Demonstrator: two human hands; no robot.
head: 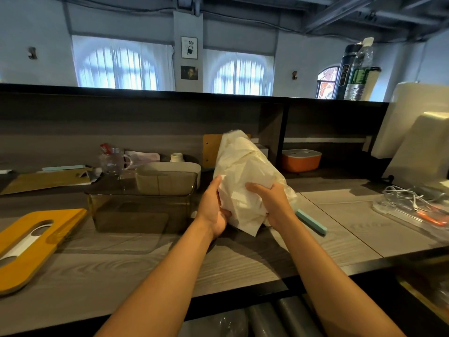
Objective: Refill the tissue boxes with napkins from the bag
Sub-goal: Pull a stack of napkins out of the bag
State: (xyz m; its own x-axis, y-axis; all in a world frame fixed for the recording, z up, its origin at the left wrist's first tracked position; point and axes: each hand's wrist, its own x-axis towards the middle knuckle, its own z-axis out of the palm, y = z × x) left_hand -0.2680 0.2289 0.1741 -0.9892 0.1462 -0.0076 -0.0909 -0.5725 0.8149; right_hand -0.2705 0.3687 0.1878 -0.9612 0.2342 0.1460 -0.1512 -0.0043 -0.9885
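A clear plastic bag [239, 154] full of white napkins stands tilted on the grey counter at centre. A bundle of napkins [243, 205] sticks out of its near end. My left hand [215, 210] grips the bundle from the left and underneath. My right hand [272, 203] holds it from the right, thumb on top. To the left lies an open smoky transparent tissue box [136, 215], with a beige tissue box [167, 177] just behind it. A yellow wooden lid [34, 239] with a slot lies at far left.
A light blue bar [311, 221] lies right of my right hand. A tray of white cables [410, 205] sits at right beside a beige device [420, 152]. An orange box [301, 160] stands in the shelf behind. A glass cup [113, 161] and papers are at back left.
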